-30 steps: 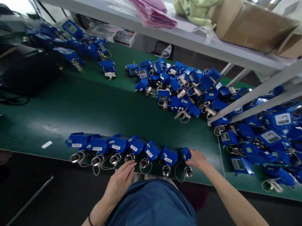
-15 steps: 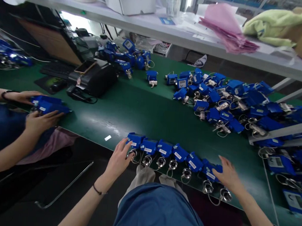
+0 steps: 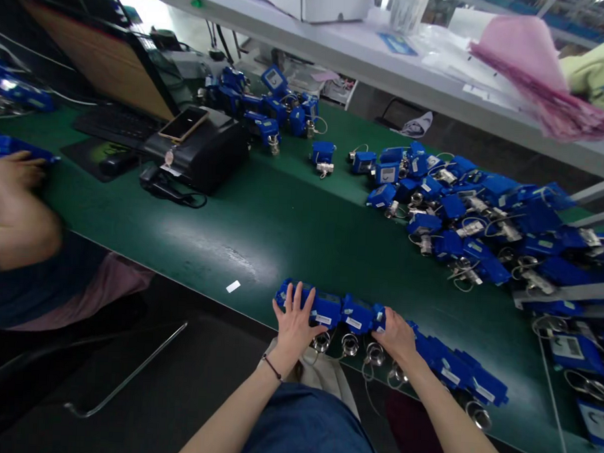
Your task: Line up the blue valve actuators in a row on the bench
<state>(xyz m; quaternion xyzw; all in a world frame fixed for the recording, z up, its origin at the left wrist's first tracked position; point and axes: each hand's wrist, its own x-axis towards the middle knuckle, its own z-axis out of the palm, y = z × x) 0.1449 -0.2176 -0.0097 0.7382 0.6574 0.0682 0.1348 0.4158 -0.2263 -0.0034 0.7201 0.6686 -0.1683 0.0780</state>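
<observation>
A row of blue meters [image 3: 359, 315] with white labels and round metal pipe fittings lies along the table's front edge. My left hand [image 3: 296, 328] is spread open over the row's left end, its fingers on the leftmost meter [image 3: 290, 294] and its thumb beside the neighbouring one. Farther right, my right hand [image 3: 397, 336] has its fingers and thumb bent round the end of a meter [image 3: 379, 318] in the middle of the row, covering part of it. Right of that hand, more meters [image 3: 450, 368] continue the row.
A large heap of meters [image 3: 453, 206] lies at the right, with a smaller cluster [image 3: 274, 108] behind. A black device [image 3: 220, 149] carrying a phone [image 3: 185, 124] stands by a monitor [image 3: 104, 51]. A co-worker's hand [image 3: 17, 174] is at far left; a shelf [image 3: 339, 51] spans above.
My right hand has moved left from the row's right end to its middle. My left hand now lies over the leftmost meter. The view has shifted, and the co-worker's arm has moved left.
</observation>
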